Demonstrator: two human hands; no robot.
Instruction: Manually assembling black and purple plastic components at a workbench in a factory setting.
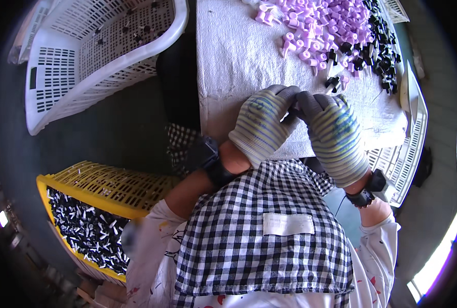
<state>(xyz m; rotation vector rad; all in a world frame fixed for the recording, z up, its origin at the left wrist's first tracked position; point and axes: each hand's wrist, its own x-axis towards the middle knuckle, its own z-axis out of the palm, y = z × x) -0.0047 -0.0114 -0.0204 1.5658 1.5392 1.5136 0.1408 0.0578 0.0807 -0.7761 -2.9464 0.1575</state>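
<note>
Two gloved hands meet fingertip to fingertip over a white cloth-covered table [238, 56]. The left hand [262, 123] and right hand [333, 134] pinch together around a small dark part [293, 109], mostly hidden between them. Beyond lie purple plastic caps [321, 25] and black pieces [380, 49]. A yellow crate [105, 187] of black-and-white parts sits lower left.

A: Bright daylight on the white cloth [238, 56] beyond the gloved hands, slightly washed out.
B: Fisheye rim goes black, edges bend; floor left of them is dim.
</note>
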